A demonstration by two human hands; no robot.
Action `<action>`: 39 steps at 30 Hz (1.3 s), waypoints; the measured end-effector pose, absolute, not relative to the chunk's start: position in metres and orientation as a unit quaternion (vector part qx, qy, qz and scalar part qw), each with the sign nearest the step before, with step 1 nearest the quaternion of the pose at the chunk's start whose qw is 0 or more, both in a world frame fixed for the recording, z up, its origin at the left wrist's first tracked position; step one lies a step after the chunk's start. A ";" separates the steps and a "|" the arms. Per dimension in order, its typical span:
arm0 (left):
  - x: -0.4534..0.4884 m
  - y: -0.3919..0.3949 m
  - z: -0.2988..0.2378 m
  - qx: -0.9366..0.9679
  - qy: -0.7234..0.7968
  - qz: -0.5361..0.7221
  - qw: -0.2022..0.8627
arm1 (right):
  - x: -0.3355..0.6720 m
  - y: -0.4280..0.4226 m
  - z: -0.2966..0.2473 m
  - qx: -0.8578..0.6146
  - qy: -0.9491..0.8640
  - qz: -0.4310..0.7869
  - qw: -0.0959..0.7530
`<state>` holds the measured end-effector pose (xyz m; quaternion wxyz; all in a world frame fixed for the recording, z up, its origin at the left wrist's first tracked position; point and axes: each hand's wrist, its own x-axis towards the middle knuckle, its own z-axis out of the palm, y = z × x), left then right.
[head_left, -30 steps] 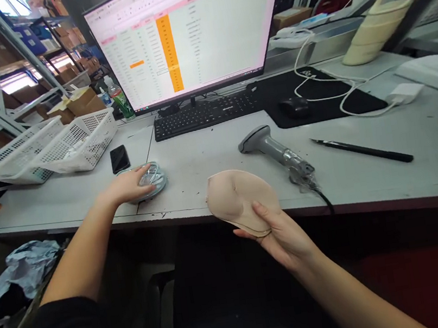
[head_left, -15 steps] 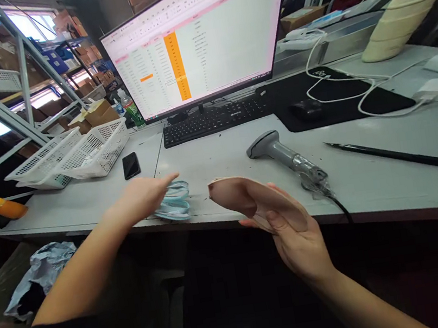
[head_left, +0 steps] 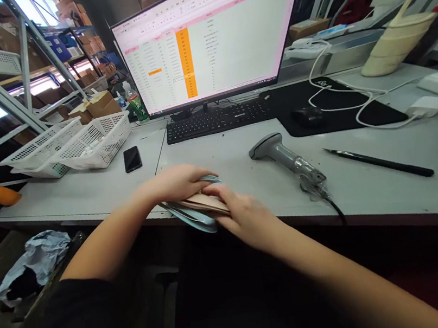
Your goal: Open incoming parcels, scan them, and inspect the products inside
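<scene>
Close together at the desk's front edge, both hands are around a bundle of soft, cup-shaped pads. My right hand (head_left: 250,215) grips a beige bra pad (head_left: 209,204), thumb and fingers pinching its right end. My left hand (head_left: 176,183) is closed over the light-blue pads (head_left: 194,220), palm down, with a strip of blue also showing beyond its fingertips. The beige pad lies between layers of the blue ones. Part of the bundle is hidden under the left hand, and both hands are slightly blurred.
A barcode scanner (head_left: 279,156) lies right of my hands, a black pen (head_left: 379,161) farther right. Behind stand a keyboard (head_left: 216,120) and monitor (head_left: 233,41). A phone (head_left: 132,159) and white baskets (head_left: 95,144) are on the left; a mouse (head_left: 307,117) sits on the black mat.
My right hand has brought the beige pad left and down to the light-blue pads. My left hand, earlier beside them with a finger stretched out, has moved right and closed over them.
</scene>
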<state>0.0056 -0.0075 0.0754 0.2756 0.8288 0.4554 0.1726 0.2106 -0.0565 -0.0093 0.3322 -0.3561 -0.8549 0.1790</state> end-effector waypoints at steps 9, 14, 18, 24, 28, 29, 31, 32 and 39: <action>0.028 0.031 0.064 0.766 0.444 0.270 0.378 | 0.201 -0.032 -0.001 -0.378 -0.874 0.102 0.289; 0.019 0.029 0.090 0.656 0.402 0.363 0.526 | 0.194 -0.005 -0.014 -0.424 -0.817 0.261 0.290; -0.027 0.000 0.064 0.626 0.409 0.588 0.308 | 0.206 0.010 -0.027 -0.400 -0.792 0.322 0.331; -0.010 -0.041 -0.038 0.180 0.362 0.758 0.512 | 0.197 0.008 -0.033 -0.359 -0.753 0.386 0.394; 0.029 -0.054 -0.046 0.081 0.303 0.777 0.547 | 0.190 -0.005 -0.022 -0.324 -0.752 0.393 0.418; 0.036 -0.053 -0.041 0.077 0.299 0.781 0.544 | 0.192 -0.008 -0.018 -0.322 -0.763 0.380 0.412; 0.043 -0.047 -0.032 0.069 0.292 0.772 0.560 | 0.196 -0.011 -0.008 -0.333 -0.782 0.337 0.404; 0.045 -0.043 -0.027 0.061 0.287 0.760 0.580 | 0.198 -0.013 -0.004 -0.340 -0.783 0.312 0.416; 0.047 -0.019 -0.001 -0.048 0.265 0.692 0.670 | 0.198 -0.014 -0.011 -0.381 -0.687 0.341 0.517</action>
